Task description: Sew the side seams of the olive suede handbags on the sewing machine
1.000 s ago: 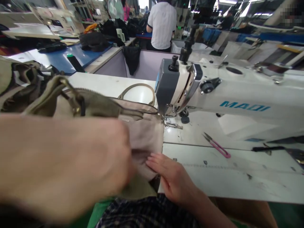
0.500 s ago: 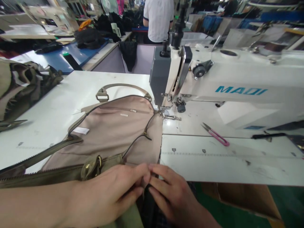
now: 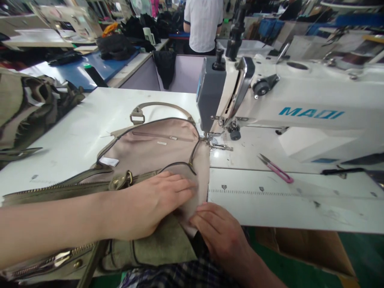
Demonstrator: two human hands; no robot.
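Observation:
An olive handbag with a pinkish-beige lining (image 3: 150, 150) lies across the sewing table, its zipped mouth spread wide. The edge of the lining runs under the presser foot (image 3: 210, 140) of a white sewing machine (image 3: 315, 100). My left hand (image 3: 163, 196) lies palm down over the lining and the bag's olive side, fingers stretched out. Close by, at the table's front edge, my right hand (image 3: 219, 226) pinches the lining's raw edge between thumb and fingers. The olive outer fabric (image 3: 165, 248) hangs down over my lap, below my left forearm.
Pink-handled thread snips (image 3: 276, 169) lie on the table right of the needle. A heap of olive bag pieces (image 3: 36, 108) sits at the left. A cardboard box (image 3: 306, 250) stands under the table. Beyond the table a person in a white shirt (image 3: 204, 26) has their back turned.
My left hand has let go of the edge near my right hand, moved up and flattened onto the bag. The olive side has been folded further over the lining. My right hand stays at the edge.

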